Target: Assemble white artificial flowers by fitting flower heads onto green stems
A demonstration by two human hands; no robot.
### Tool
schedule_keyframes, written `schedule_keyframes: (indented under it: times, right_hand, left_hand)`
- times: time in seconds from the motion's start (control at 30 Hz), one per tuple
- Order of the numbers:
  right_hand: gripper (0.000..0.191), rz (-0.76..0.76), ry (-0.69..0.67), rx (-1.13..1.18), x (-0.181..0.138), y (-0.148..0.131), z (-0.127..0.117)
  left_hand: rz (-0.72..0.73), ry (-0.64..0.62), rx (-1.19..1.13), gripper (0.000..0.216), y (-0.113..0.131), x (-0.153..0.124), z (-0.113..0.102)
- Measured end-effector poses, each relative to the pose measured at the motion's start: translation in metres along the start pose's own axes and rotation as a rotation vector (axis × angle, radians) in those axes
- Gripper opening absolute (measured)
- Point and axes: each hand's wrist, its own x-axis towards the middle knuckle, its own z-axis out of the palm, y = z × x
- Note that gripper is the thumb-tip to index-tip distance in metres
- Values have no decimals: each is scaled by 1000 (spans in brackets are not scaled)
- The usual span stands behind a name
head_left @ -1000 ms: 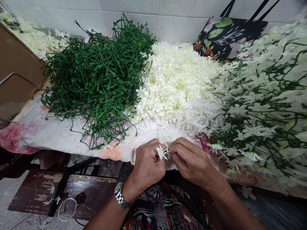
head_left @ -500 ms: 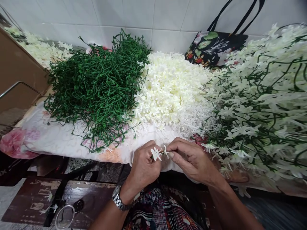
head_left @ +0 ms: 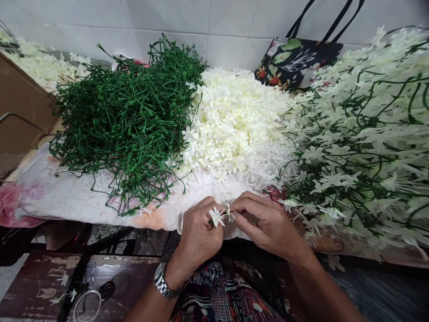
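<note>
My left hand (head_left: 202, 228) is closed in a fist around an artificial flower stem, with a white blossom (head_left: 217, 216) poking out by the thumb. Thumb and forefinger of my right hand (head_left: 263, 220) pinch a small white artificial flower (head_left: 229, 212) beside that blossom. Both hands meet at the front edge of the cloth-covered surface. Beyond them lies a heap of loose cream-white petals (head_left: 231, 120), with thin white stamens (head_left: 273, 163) at its right front. A tangled pile of green plastic stems (head_left: 124, 116) lies to the left.
Assembled white flowers on green stems (head_left: 365, 156) are piled high at the right. A black floral bag (head_left: 298, 62) leans against the tiled wall (head_left: 187, 18). A cardboard box (head_left: 23, 103) stands at the left. Below is a worn brown wooden bench (head_left: 124, 273) with a clear ring (head_left: 87, 306).
My right hand's pinched flower has come slightly closer to the blossom in my left fist. The whole view has shifted a little; both grips stay the same.
</note>
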Motion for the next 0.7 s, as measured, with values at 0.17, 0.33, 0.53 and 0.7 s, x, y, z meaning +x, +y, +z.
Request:
schedule_keyframes:
  times: [0.17, 0.33, 0.53, 0.7]
  right_hand:
    - [14, -12, 2, -45, 0, 0, 2]
    - [16, -15, 35, -51, -2, 2, 9]
    - [18, -65, 64, -89, -7, 5, 17]
    - [17, -58, 80, -87, -8, 4, 19]
  left_hand:
    - [7, -3, 0, 21, 0, -1, 0]
    - [8, 1, -19, 21, 1, -1, -1]
    - [21, 1, 8, 23, 2, 1, 1]
    - [-11, 0, 8, 25, 1, 1, 1]
